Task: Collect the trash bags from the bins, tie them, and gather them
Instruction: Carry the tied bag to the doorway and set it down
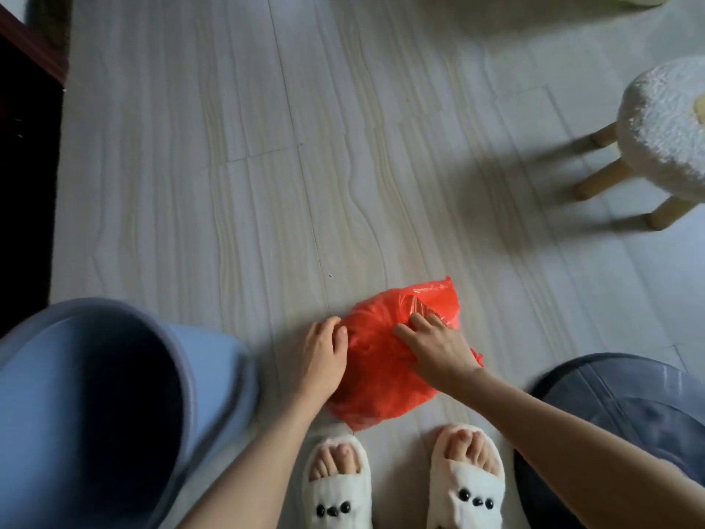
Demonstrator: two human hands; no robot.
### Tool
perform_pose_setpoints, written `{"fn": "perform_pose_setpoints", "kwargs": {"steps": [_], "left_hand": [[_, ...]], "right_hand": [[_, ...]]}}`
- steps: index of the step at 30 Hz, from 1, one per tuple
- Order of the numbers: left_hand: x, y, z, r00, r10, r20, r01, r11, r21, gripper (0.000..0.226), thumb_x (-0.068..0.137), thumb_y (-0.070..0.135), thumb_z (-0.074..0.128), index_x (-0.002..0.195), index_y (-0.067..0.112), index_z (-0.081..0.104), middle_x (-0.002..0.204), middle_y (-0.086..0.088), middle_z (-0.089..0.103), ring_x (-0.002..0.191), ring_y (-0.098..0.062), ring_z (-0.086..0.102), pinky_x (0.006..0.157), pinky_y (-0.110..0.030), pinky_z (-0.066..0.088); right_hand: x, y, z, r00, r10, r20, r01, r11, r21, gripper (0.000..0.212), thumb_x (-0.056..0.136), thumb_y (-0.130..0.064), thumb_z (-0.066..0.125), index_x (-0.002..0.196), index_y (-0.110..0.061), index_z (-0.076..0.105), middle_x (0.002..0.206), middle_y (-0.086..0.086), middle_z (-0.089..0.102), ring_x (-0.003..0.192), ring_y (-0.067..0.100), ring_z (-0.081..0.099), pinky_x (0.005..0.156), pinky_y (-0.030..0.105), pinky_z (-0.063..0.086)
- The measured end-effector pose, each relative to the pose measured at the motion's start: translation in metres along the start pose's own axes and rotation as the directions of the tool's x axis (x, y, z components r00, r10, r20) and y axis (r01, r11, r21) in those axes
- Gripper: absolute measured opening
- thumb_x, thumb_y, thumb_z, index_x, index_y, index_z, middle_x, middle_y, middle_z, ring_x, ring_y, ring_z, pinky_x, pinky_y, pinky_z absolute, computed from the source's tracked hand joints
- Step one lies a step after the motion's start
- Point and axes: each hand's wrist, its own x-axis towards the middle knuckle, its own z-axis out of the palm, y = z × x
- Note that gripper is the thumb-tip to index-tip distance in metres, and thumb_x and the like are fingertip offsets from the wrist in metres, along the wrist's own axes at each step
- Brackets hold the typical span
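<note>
A red plastic trash bag (385, 368) lies on the pale wood-look floor just ahead of my slippered feet. My left hand (324, 353) rests against the bag's left side with its fingers bent onto the plastic. My right hand (438, 345) lies on top of the bag, fingers spread and pressing near a loose flap of plastic at its far right. A light blue bin (213, 376) stands at my left with its dark inside showing. At the lower right is a dark grey bin (629, 399) lined with a clear bag.
A fluffy white stool (663, 124) with wooden legs stands at the right. Dark furniture (23, 147) runs along the left edge. Open floor (305, 147) stretches ahead of the bag. My white slippers (400, 486) are right behind it.
</note>
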Motion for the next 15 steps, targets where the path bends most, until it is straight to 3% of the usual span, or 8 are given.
{"fn": "perform_pose_setpoints", "kwargs": {"steps": [4, 9, 15], "left_hand": [[-0.027, 0.052, -0.064, 0.997, -0.067, 0.049, 0.063, 0.995, 0.084, 0.044, 0.093, 0.025, 0.046, 0.135, 0.011, 0.042, 0.136, -0.013, 0.047, 0.126, -0.028, 0.043, 0.102, -0.034, 0.033], [-0.07, 0.165, -0.189, 0.988, 0.089, 0.125, -0.111, 0.978, 0.179, 0.042, 0.093, 0.032, 0.043, 0.132, 0.017, 0.044, 0.133, -0.007, 0.049, 0.121, -0.025, 0.046, 0.098, -0.038, 0.037], [-0.107, 0.302, -0.327, 0.96, 0.259, 0.11, -0.274, 0.949, 0.158, 0.04, 0.093, 0.03, 0.044, 0.13, 0.016, 0.047, 0.129, -0.007, 0.053, 0.118, -0.025, 0.049, 0.096, -0.036, 0.039]], "right_hand": [[-0.039, -0.01, -0.07, 0.944, 0.331, 0.014, -0.326, 0.92, 0.218, 0.038, 0.081, -0.029, 0.056, 0.116, -0.018, 0.048, 0.108, 0.009, 0.051, 0.102, 0.031, 0.053, 0.065, 0.035, 0.038], [-0.103, -0.019, -0.221, 0.836, 0.548, -0.018, -0.503, 0.779, 0.375, 0.023, 0.082, -0.029, 0.054, 0.1, -0.015, 0.05, 0.1, 0.008, 0.05, 0.089, 0.031, 0.055, 0.059, 0.033, 0.04], [-0.177, -0.039, -0.394, 0.673, 0.738, -0.04, -0.624, 0.596, 0.505, 0.022, 0.084, -0.028, 0.051, 0.104, -0.019, 0.047, 0.109, 0.008, 0.04, 0.083, 0.026, 0.049, 0.063, 0.038, 0.05]]}}
